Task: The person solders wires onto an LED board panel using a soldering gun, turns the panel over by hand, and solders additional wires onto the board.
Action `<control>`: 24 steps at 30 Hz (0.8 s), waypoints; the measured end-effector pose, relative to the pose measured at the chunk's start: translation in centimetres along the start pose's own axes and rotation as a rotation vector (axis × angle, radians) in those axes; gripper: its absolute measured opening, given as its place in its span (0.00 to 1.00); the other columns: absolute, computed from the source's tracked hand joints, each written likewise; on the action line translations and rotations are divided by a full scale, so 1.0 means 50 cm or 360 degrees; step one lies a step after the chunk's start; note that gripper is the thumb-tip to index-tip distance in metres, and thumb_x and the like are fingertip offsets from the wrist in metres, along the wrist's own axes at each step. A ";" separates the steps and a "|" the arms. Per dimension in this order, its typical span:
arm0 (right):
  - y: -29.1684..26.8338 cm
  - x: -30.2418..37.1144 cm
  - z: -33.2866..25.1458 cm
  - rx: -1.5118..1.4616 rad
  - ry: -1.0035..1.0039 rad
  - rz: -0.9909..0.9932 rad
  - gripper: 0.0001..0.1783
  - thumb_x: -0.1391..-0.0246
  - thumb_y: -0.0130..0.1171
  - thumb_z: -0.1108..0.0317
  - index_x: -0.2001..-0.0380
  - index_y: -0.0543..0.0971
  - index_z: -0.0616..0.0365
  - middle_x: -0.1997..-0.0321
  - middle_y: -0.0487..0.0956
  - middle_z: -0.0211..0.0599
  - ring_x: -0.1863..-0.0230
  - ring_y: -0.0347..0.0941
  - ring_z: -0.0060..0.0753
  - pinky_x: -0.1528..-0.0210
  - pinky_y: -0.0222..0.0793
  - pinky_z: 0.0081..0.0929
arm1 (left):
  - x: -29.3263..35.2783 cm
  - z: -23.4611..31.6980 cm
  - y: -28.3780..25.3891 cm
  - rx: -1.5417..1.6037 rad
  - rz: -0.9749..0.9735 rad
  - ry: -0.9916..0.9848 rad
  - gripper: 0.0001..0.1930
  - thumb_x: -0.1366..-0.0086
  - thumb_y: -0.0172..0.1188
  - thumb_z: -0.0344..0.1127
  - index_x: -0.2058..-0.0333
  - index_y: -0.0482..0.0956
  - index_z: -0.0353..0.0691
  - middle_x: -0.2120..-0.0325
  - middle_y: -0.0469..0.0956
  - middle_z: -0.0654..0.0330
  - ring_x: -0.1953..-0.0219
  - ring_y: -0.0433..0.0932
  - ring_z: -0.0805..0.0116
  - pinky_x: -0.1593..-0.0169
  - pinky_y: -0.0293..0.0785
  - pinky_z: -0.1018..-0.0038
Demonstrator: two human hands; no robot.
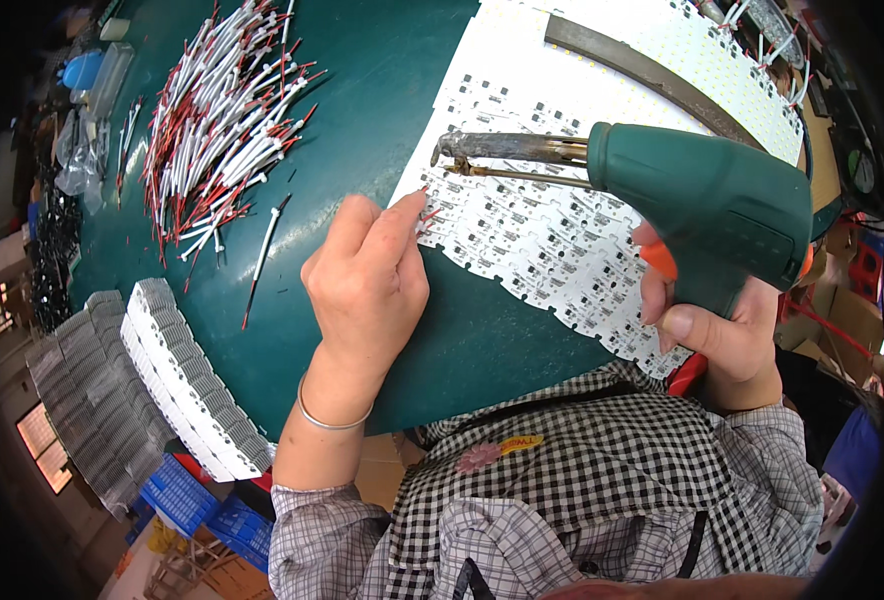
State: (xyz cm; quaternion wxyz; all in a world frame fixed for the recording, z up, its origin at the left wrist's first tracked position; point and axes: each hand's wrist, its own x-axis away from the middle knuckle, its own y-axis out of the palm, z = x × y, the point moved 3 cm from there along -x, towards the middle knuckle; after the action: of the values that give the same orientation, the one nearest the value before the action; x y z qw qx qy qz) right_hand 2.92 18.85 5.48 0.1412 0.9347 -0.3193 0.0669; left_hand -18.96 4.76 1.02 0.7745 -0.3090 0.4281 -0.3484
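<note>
My left hand [362, 275] is closed in a pinch at the left edge of a sheet of white circuit boards [522, 230]. Short red wire [429, 217] sticks out beside its fingertips, over the board edge; most of what the fingers hold is hidden. In my right hand [727, 325] is a green soldering gun [707, 190], gripped by its handle near the orange trigger. Its metal tip [440, 155] points left above the boards, a little beyond my left fingertips. Rows of small dark components cover the boards.
A pile of white-and-red wires [222, 130] lies on the green table [382, 70], with one loose wire [265, 260] nearer me. A curved grey bar [652, 75] rests across the boards. Stacked board strips [197, 385] stand at the left edge, above blue crates [182, 495].
</note>
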 end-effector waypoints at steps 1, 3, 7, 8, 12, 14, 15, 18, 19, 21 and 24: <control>0.000 0.000 0.001 0.0000 -0.0002 0.0002 0.26 0.54 0.61 0.80 0.49 0.68 0.71 0.60 0.75 0.41 0.65 0.73 0.29 0.63 0.71 0.27 | 0.001 -0.001 0.000 -0.0031 -0.0033 0.0001 0.14 0.55 0.63 0.18 0.67 0.81 0.39 0.81 0.67 0.61 0.83 0.70 0.65 0.79 0.67 0.71; 0.002 0.001 0.001 -0.0032 -0.0007 -0.0069 0.25 0.53 0.61 0.80 0.50 0.69 0.70 0.60 0.76 0.41 0.66 0.73 0.28 0.63 0.71 0.25 | -0.001 -0.002 0.001 -0.0010 -0.0039 -0.0020 0.13 0.53 0.62 0.18 0.67 0.81 0.39 0.81 0.67 0.60 0.83 0.70 0.66 0.79 0.67 0.72; -0.004 0.012 0.002 0.0034 0.0079 -0.0049 0.24 0.53 0.62 0.79 0.51 0.70 0.70 0.63 0.76 0.40 0.66 0.73 0.27 0.64 0.71 0.25 | -0.010 -0.023 0.000 0.0439 -0.0188 -0.0295 0.11 0.50 0.62 0.18 0.68 0.83 0.38 0.82 0.68 0.60 0.83 0.68 0.69 0.79 0.64 0.76; -0.006 0.016 0.003 0.0056 0.0095 -0.0056 0.23 0.52 0.62 0.79 0.52 0.70 0.69 0.64 0.76 0.39 0.66 0.73 0.27 0.64 0.71 0.24 | -0.011 -0.022 0.001 0.0440 -0.0191 -0.0293 0.11 0.50 0.62 0.18 0.68 0.83 0.38 0.82 0.68 0.60 0.83 0.68 0.69 0.79 0.64 0.76; -0.012 0.023 0.009 0.0170 0.0132 -0.0080 0.20 0.52 0.61 0.78 0.54 0.71 0.68 0.68 0.77 0.36 0.68 0.73 0.26 0.65 0.70 0.23 | -0.014 -0.018 0.004 0.0453 -0.0184 -0.0172 0.10 0.49 0.63 0.18 0.68 0.83 0.38 0.83 0.69 0.60 0.82 0.67 0.70 0.78 0.63 0.77; -0.011 0.019 0.007 0.0189 0.0145 -0.0098 0.20 0.53 0.61 0.79 0.55 0.72 0.68 0.69 0.77 0.36 0.68 0.73 0.25 0.65 0.70 0.23 | -0.012 -0.018 0.006 0.0437 -0.0165 -0.0127 0.10 0.49 0.63 0.18 0.68 0.83 0.38 0.83 0.69 0.60 0.82 0.67 0.70 0.78 0.63 0.77; -0.009 0.018 0.007 0.0207 0.0158 -0.0118 0.19 0.53 0.60 0.79 0.55 0.72 0.68 0.69 0.77 0.36 0.68 0.72 0.24 0.65 0.70 0.22 | -0.011 -0.019 0.006 0.0441 -0.0156 -0.0122 0.10 0.49 0.63 0.18 0.68 0.83 0.38 0.83 0.69 0.60 0.82 0.67 0.70 0.78 0.63 0.77; -0.004 0.016 0.011 0.0175 0.0213 -0.0086 0.17 0.53 0.60 0.79 0.58 0.73 0.67 0.69 0.77 0.35 0.69 0.72 0.24 0.66 0.69 0.22 | -0.012 -0.020 0.010 0.0446 -0.0149 -0.0110 0.11 0.50 0.64 0.18 0.68 0.83 0.38 0.83 0.69 0.60 0.82 0.68 0.69 0.78 0.63 0.77; -0.003 0.015 0.011 0.0174 0.0213 -0.0089 0.17 0.53 0.60 0.79 0.58 0.73 0.67 0.69 0.77 0.35 0.69 0.72 0.24 0.66 0.69 0.22 | -0.012 -0.019 0.008 0.0439 -0.0148 -0.0106 0.11 0.50 0.64 0.18 0.68 0.83 0.38 0.83 0.69 0.60 0.82 0.68 0.69 0.78 0.63 0.77; -0.002 0.011 0.014 0.0140 0.0266 -0.0117 0.15 0.54 0.60 0.80 0.60 0.73 0.67 0.70 0.77 0.34 0.69 0.72 0.23 0.65 0.70 0.22 | -0.012 -0.020 0.008 0.0433 -0.0141 -0.0102 0.11 0.50 0.64 0.18 0.68 0.83 0.38 0.83 0.69 0.60 0.82 0.68 0.69 0.78 0.63 0.77; 0.001 0.013 0.024 0.0162 0.0170 -0.0100 0.15 0.54 0.61 0.80 0.60 0.73 0.66 0.70 0.77 0.34 0.68 0.73 0.24 0.64 0.70 0.21 | -0.009 -0.020 0.009 0.0418 -0.0118 -0.0073 0.11 0.51 0.65 0.18 0.68 0.83 0.38 0.83 0.69 0.60 0.82 0.68 0.69 0.79 0.63 0.77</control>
State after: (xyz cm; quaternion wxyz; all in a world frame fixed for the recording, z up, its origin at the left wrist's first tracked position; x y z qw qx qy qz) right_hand 3.44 18.09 4.48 0.1125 0.9453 -0.2780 0.1284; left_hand -19.91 5.22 0.43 0.8046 -0.2283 0.3492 -0.4226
